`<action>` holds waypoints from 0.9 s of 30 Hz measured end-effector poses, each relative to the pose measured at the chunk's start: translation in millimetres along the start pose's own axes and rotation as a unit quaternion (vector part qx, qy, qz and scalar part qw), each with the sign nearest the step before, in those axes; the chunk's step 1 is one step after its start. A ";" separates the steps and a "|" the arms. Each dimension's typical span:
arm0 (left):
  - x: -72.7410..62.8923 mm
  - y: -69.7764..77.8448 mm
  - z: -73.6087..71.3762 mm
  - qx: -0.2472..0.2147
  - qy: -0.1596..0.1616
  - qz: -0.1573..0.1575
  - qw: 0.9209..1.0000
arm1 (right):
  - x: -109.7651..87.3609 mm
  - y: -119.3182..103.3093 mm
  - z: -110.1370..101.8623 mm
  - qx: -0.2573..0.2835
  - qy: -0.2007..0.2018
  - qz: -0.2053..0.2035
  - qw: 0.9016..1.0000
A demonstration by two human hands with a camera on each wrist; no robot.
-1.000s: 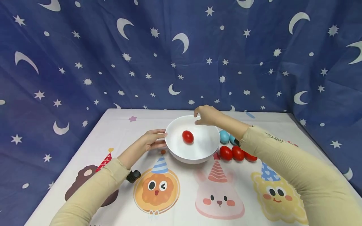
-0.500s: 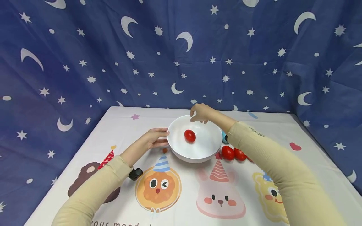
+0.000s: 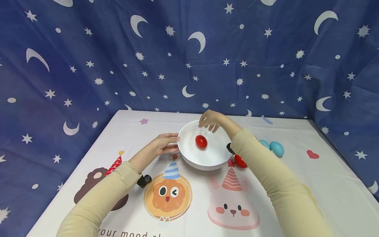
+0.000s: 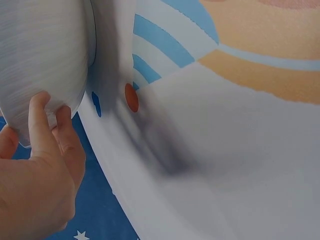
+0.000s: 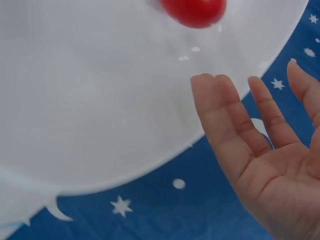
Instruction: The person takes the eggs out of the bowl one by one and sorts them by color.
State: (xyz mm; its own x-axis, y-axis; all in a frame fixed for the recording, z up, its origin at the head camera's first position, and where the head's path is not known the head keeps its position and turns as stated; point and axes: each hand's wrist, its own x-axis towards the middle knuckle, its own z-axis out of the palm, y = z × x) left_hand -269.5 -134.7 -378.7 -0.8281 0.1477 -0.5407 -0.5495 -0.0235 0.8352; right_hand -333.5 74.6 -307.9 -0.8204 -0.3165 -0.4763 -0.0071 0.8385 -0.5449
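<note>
A white bowl point(image 3: 189, 156) stands on the patterned table, with one glossy red egg point(image 3: 201, 142) lying inside it. My left hand point(image 3: 163, 144) holds the bowl at its left side, thumb at the rim and fingers against the outer wall; the left wrist view shows those fingers point(image 4: 41, 112) on the bowl's side. Over the far rim hovers my right hand point(image 3: 212, 120), its fingers loosely extended and nothing between them. In the right wrist view the palm and fingers point(image 5: 207, 95) face up beside the bowl's inside, apart from the red egg point(image 5: 197, 10).
Right of the bowl lies another red egg point(image 3: 240, 161), partly behind the right sleeve point(image 3: 260, 164). Two blue eggs point(image 3: 276, 149) lie farther right, one partly covered by that sleeve. A dark blue curtain point(image 3: 165, 59) with moons and stars hangs behind the table.
My right hand has shifted left over the bowl and its fingers have loosened downward. The right forearm swung left, covering red eggs and uncovering blue ones. The view turned slightly; the left hand keeps its hold.
</note>
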 end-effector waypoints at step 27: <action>0.7 2.0 -0.1 -0.007 0.010 -0.007 1.000 | 31.5 7.9 33.5 0.095 -0.069 0.088 0.989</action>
State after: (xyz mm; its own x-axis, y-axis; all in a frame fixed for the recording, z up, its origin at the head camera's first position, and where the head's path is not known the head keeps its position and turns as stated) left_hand -271.2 -134.7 -377.4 -0.8224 0.1284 -0.5542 -0.5622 -0.0348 0.8263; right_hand -340.3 56.3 -350.3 -0.7132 -0.2409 -0.6583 0.2472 0.7923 -0.5578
